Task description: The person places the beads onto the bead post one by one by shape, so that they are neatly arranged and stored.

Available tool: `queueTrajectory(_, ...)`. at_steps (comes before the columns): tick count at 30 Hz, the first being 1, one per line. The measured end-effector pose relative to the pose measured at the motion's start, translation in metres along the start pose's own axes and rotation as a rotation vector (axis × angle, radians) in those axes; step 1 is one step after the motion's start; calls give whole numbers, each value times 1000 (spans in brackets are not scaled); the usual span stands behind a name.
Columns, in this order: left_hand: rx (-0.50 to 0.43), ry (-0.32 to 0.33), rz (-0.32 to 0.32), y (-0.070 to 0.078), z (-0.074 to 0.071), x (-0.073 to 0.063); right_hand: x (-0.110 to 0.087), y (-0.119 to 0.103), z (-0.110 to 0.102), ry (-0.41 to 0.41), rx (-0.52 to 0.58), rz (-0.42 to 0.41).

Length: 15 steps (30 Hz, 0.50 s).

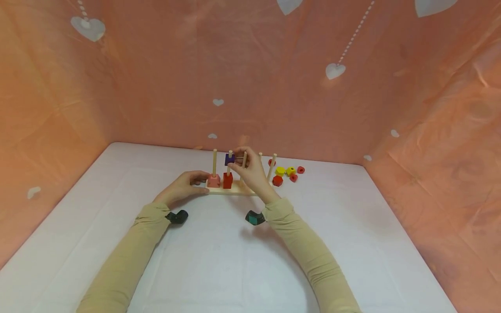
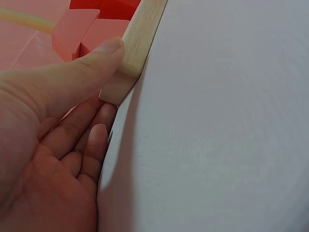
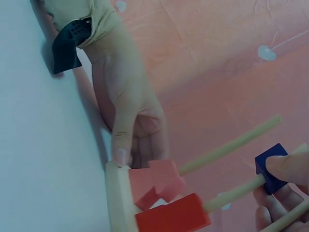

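Note:
A wooden peg stacker (image 1: 235, 190) with several upright pegs stands toward the back of the white table. My left hand (image 1: 182, 187) grips its left end, the thumb (image 2: 104, 53) on the near edge of the base and the other fingers around the far side. On the leftmost peg sits a pink block (image 1: 213, 181), and a red block (image 1: 228, 181) is at the foot of the second peg. Near the top of that second peg, my right hand (image 1: 252, 171) pinches a dark blue block (image 3: 268, 164) that is threaded on it. The hand and wrist partly hide the pegs farther right.
Right of the stacker lie several loose pieces, among them a red bead (image 1: 277, 181) and a yellow bead (image 1: 280, 171). Dark wrist devices stick out from the left sleeve (image 1: 152, 217) and the right sleeve (image 1: 279, 211). An orange-pink cloth (image 1: 250, 78) surrounds the table's back and sides.

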<state>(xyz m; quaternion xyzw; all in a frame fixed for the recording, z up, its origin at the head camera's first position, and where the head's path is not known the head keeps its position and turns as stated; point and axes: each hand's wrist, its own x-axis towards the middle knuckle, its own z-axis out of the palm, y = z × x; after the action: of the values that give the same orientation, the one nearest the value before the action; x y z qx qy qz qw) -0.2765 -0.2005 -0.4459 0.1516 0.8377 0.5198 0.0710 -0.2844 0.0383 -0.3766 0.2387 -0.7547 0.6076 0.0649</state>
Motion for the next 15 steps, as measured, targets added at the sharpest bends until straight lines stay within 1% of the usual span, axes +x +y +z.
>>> queueTrajectory(5, 10, -5, -4, -1, -1, 0, -3, 9, 5, 4, 15, 58)
queueTrajectory(10, 25, -4, -10, 0, -1, -1, -7, 18, 9, 5, 7, 81)
queueTrajectory(13, 12, -1, -19, 0, -1, -1, -9, 21, 10, -9, 4, 89)
queueTrajectory(15, 5, -5, -17, 1, -1, -1, -13, 12, 9, -31, 4, 102)
